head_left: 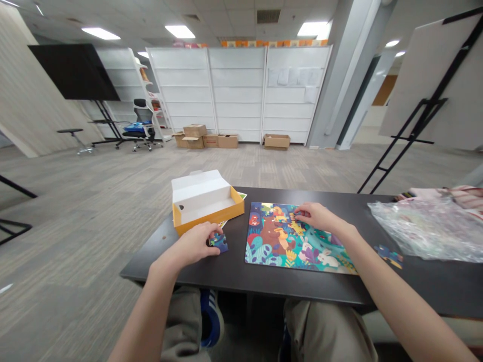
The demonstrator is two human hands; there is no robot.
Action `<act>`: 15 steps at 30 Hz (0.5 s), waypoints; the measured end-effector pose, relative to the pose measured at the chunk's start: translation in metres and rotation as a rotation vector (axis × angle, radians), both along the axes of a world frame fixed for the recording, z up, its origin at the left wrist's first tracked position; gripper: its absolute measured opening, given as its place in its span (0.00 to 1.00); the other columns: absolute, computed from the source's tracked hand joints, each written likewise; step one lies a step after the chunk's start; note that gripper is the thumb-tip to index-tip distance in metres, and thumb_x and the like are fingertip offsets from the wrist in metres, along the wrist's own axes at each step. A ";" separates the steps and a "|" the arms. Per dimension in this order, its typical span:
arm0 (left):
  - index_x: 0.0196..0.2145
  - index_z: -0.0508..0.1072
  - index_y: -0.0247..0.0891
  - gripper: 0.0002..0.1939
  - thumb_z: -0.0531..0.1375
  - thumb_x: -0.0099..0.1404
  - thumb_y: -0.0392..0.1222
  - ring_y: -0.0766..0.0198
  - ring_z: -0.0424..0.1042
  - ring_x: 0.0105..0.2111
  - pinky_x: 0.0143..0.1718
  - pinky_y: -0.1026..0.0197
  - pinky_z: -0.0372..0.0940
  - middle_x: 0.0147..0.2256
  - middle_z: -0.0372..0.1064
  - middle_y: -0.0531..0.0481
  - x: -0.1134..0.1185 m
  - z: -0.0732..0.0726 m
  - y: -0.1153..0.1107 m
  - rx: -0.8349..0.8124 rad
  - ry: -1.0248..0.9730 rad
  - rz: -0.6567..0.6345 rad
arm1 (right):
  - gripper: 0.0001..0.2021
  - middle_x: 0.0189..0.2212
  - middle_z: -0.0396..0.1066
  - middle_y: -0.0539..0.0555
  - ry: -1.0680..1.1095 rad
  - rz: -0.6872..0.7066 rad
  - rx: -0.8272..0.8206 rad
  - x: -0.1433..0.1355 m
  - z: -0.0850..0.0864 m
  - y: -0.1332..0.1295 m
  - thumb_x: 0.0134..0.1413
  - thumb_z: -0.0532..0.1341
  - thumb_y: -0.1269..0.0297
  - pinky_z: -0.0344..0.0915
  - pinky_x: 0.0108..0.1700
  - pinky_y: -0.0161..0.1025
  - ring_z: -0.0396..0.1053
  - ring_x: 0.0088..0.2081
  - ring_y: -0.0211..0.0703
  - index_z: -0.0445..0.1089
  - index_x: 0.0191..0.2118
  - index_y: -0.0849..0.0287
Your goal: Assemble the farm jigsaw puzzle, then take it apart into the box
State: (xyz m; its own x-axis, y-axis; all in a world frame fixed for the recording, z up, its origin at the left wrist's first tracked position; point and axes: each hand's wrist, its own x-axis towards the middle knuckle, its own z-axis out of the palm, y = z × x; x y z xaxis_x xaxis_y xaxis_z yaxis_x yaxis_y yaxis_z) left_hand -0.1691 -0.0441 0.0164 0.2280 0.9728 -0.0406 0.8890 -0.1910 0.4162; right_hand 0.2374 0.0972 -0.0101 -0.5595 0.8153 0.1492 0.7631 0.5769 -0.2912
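On the table (287, 284), the open box (206, 206) is set behind the left hand (202, 242), by whose curled fingers a puzzle piece (221, 242) is gripped. The puzzle (281, 241) is touched near its far edge by the right hand (311, 215), fingers bent together; whether anything is pinched cannot be told. Loose pieces (390, 256) are seen beside the plastic bag (426, 226).

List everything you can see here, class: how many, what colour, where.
table: one, black, foreground
jigsaw puzzle: one, multicoloured, mid-table
open box: one, yellow and white, table's left
held pieces: count unclear, mostly blue, left hand
loose pieces: count unclear, blue and orange, right of puzzle
plastic bag: one, clear, table's right
screen: one, black, back left
stool: one, black, back left
office chair: one, black, back left
cardboard boxes: several, brown, floor
shelving: several units, white, back
board: one, white, right
lights: several, white, ceiling
legs: two, beige trousers, below
hands: two, bare, over table
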 end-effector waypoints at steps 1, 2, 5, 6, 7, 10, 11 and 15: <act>0.41 0.76 0.39 0.15 0.64 0.55 0.44 0.56 0.73 0.37 0.40 0.58 0.66 0.37 0.74 0.48 0.002 0.003 0.000 -0.013 -0.032 -0.008 | 0.13 0.30 0.75 0.55 0.001 -0.006 0.010 0.000 0.001 0.000 0.59 0.60 0.56 0.61 0.33 0.38 0.68 0.29 0.43 0.79 0.40 0.57; 0.38 0.76 0.39 0.12 0.62 0.58 0.46 0.58 0.73 0.35 0.39 0.59 0.66 0.35 0.74 0.49 0.004 0.007 0.000 -0.026 -0.076 -0.017 | 0.13 0.30 0.75 0.55 0.008 -0.014 0.023 0.001 0.002 0.000 0.59 0.60 0.57 0.62 0.33 0.38 0.68 0.30 0.43 0.79 0.39 0.57; 0.38 0.77 0.40 0.13 0.58 0.63 0.49 0.60 0.72 0.32 0.37 0.60 0.67 0.33 0.74 0.50 0.014 0.020 -0.002 -0.068 -0.273 -0.053 | 0.13 0.31 0.76 0.56 0.061 -0.032 0.067 0.000 0.006 -0.001 0.59 0.60 0.58 0.63 0.35 0.39 0.68 0.30 0.43 0.79 0.38 0.58; 0.40 0.77 0.40 0.14 0.58 0.63 0.50 0.61 0.73 0.33 0.37 0.60 0.68 0.33 0.75 0.50 0.019 0.025 -0.002 -0.079 -0.351 -0.068 | 0.13 0.31 0.76 0.56 0.089 -0.035 0.075 0.000 0.007 -0.001 0.59 0.59 0.58 0.63 0.35 0.39 0.68 0.30 0.43 0.79 0.38 0.58; 0.42 0.76 0.40 0.15 0.59 0.63 0.50 0.61 0.73 0.33 0.38 0.60 0.69 0.34 0.75 0.49 0.026 0.028 -0.002 -0.082 -0.426 -0.076 | 0.13 0.31 0.76 0.56 0.122 -0.036 0.077 -0.001 0.009 -0.002 0.59 0.59 0.58 0.63 0.35 0.39 0.68 0.30 0.43 0.79 0.38 0.58; 0.46 0.75 0.38 0.17 0.62 0.61 0.47 0.61 0.75 0.34 0.40 0.58 0.71 0.37 0.77 0.48 0.052 0.029 0.007 -0.044 -0.594 -0.073 | 0.15 0.31 0.76 0.56 0.248 -0.032 0.032 -0.008 0.013 -0.007 0.60 0.58 0.55 0.64 0.35 0.39 0.68 0.30 0.42 0.78 0.38 0.59; 0.46 0.75 0.37 0.16 0.63 0.61 0.45 0.61 0.76 0.35 0.41 0.58 0.72 0.39 0.78 0.47 0.063 0.027 0.013 -0.021 -0.638 -0.070 | 0.16 0.31 0.76 0.55 0.294 -0.024 0.000 -0.011 0.014 -0.010 0.60 0.58 0.54 0.64 0.34 0.39 0.68 0.30 0.42 0.78 0.37 0.59; 0.45 0.76 0.36 0.13 0.63 0.61 0.38 0.60 0.78 0.38 0.44 0.57 0.74 0.39 0.79 0.46 0.105 0.014 0.037 0.009 -0.701 -0.089 | 0.22 0.27 0.74 0.52 0.439 0.057 -0.202 -0.024 0.016 -0.020 0.62 0.56 0.46 0.64 0.32 0.37 0.66 0.28 0.39 0.76 0.36 0.60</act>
State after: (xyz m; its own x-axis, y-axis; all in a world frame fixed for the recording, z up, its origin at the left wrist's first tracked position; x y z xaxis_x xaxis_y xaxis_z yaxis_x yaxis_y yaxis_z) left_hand -0.0644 -0.0072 0.0305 0.2761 0.9490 0.1524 0.3929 -0.2562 0.8832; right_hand 0.2137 0.0775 0.0060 -0.5237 0.8222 0.2229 0.5123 0.5131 -0.6887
